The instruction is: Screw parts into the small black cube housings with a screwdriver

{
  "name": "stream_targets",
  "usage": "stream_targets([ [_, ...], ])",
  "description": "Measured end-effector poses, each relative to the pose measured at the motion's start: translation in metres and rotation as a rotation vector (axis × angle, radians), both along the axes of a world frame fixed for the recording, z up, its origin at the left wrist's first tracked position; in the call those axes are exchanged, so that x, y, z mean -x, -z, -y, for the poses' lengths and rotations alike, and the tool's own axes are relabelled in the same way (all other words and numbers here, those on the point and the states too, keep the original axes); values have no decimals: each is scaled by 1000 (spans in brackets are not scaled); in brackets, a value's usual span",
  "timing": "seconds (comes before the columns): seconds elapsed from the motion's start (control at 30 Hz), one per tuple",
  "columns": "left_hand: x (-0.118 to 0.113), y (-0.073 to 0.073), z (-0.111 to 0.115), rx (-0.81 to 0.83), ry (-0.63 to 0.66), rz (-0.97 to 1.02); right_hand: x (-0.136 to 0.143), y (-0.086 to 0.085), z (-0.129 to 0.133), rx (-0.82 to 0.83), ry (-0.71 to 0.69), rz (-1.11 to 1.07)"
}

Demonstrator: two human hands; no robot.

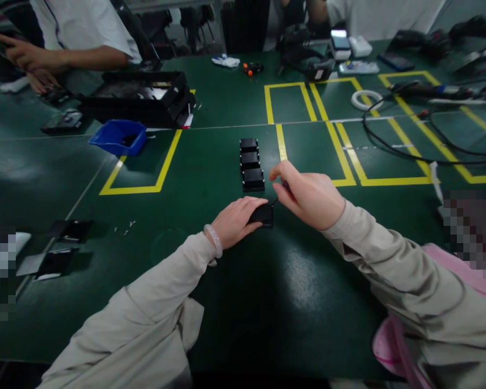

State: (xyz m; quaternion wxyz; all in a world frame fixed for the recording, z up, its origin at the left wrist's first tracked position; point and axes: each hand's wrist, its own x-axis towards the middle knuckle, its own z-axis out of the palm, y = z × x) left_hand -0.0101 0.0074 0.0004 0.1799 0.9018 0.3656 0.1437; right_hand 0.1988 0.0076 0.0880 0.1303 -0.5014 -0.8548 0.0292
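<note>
Beige sleeve (146, 302) | left hand (233, 220) grips block (264, 214) | black, rectangular, low

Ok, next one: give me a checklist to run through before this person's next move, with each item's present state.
1. Left hand gripping the black block: ok, fingers and thumb are on it.
2. Right hand holding the thin dark tool: ok.
3. Tool tip properly seated at the block's corner: cannot tell, too small to see.
4. Row of three black blocks apart from the held one: ok, it stands just beyond.
5. Small pale pieces off the tabletop: not ok, a few lie loose on the left.
</note>
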Motion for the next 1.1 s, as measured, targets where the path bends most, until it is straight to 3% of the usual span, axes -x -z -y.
stream_targets([
  [1.1, 0, -1, 0, 24, -11, -5, 0, 1, 0, -78, 1, 51],
])
